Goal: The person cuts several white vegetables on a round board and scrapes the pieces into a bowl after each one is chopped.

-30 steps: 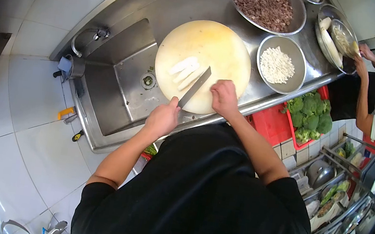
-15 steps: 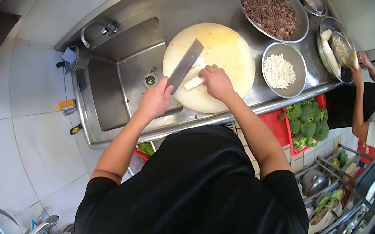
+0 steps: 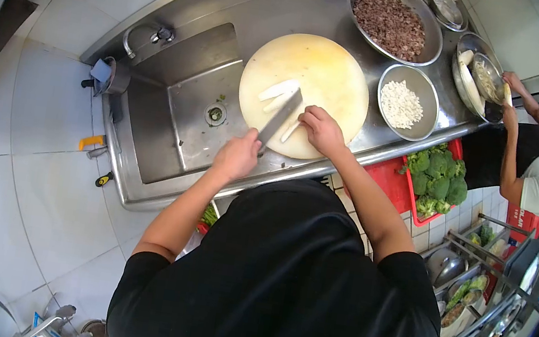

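My left hand is wrapped round the handle of a cleaver, its blade slanting up and right over a round cutting board. Just right of the blade, my right hand has its fingers closed at the upper end of a thin white vegetable strip. Several longer white pieces lie on the board left of the blade, partly hidden by it. What vegetable they are I cannot tell. A steel bowl of small white dice stands right of the board.
A steel sink lies left of the board. Behind are a bowl of chopped dark reddish-brown food and a basin with white pieces, where a co-worker's hands are. Broccoli fills a red crate below the counter's edge.
The cleaver has moved down and right, now between the longer white pieces and the strip. My right hand has shifted slightly right and down, with a narrower strip showing at its fingers.
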Motion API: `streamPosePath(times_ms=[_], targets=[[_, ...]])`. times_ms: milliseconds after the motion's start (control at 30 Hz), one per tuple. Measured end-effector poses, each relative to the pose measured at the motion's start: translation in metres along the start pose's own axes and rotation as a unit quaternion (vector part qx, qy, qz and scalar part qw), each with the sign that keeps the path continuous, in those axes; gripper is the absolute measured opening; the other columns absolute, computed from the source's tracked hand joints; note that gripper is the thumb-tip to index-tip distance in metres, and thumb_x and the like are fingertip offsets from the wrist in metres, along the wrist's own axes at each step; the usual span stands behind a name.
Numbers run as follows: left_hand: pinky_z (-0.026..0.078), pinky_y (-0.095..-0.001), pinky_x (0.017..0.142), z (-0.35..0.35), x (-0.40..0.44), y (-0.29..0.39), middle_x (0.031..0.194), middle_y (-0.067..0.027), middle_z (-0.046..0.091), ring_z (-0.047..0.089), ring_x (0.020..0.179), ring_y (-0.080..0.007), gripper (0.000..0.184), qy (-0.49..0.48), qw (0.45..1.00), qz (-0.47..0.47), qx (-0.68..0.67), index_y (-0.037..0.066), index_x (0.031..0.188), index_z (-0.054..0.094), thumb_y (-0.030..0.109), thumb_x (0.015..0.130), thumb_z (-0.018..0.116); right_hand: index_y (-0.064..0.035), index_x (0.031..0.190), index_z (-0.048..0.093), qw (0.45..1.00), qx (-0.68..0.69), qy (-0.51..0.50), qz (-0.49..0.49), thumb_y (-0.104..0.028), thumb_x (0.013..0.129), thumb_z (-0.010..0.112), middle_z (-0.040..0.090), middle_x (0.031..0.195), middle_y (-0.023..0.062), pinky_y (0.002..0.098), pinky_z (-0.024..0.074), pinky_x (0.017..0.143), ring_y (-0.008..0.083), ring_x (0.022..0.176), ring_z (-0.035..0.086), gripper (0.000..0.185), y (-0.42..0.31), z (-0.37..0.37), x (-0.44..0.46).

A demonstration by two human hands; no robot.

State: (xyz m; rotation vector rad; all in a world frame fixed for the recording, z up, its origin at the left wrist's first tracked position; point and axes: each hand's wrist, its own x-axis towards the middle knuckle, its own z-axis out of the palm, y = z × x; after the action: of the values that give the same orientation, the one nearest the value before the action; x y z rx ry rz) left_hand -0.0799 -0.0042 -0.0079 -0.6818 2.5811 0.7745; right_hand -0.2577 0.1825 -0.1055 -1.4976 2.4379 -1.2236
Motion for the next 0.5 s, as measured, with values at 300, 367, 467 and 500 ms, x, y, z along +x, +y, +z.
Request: streamPosePath(times_ms=[300,367,467,500], targets=[[0.053,-0.0625,0.080,0.013,-0.008,0.026,0.087,-0.0322,0.069,0.069,0.087,-0.0521,0.023,-0.010,1.000,0.023,0.018,0.004,0.115,0.052,0.024,0.106,0.050,-0.0095,0.099,0.072,0.996,-0.037,0.046,-0.071,0.002,0.077,0.069,0.068,0.109,0.0071,0.0371,0.0565,0.086,0.0268,0.103,0.064,0.025,-0.005,0.004,-0.014],[0.052,-0.0626,0.080,0.005,-0.012,0.033,0.086,-0.0321,0.069,0.069,0.087,-0.0521,0.022,-0.011,1.000,0.018,0.019,0.003,0.115,0.052,0.023,0.106,0.050,-0.0095,0.100,0.072,0.997,-0.037,0.038,-0.064,0.002,0.077,0.069,0.068,0.110,0.0071,0.0368,0.0564,0.086,0.0266,0.104,0.064,0.025,-0.005,0.005,-0.014],[0.051,-0.0626,0.082,-0.001,-0.019,0.033,0.088,-0.0340,0.069,0.067,0.088,-0.0544,0.026,-0.024,0.999,0.024,0.015,0.002,0.122,0.050,0.023,0.106,0.050,-0.0095,0.101,0.071,0.996,-0.038,0.040,-0.064,0.002,0.077,0.069,0.068,0.110,0.0071,0.0367,0.0563,0.087,0.0263,0.104,0.064,0.026,-0.005,0.006,-0.013],[0.051,-0.0627,0.081,-0.003,-0.023,0.032,0.089,-0.0340,0.069,0.067,0.087,-0.0543,0.026,-0.032,0.999,0.019,0.015,0.001,0.121,0.050,0.023,0.106,0.050,-0.0096,0.101,0.071,0.997,-0.034,0.038,-0.065,0.002,0.077,0.069,0.068,0.110,0.0071,0.0366,0.0563,0.087,0.0262,0.103,0.064,0.026,-0.006,0.005,-0.013]])
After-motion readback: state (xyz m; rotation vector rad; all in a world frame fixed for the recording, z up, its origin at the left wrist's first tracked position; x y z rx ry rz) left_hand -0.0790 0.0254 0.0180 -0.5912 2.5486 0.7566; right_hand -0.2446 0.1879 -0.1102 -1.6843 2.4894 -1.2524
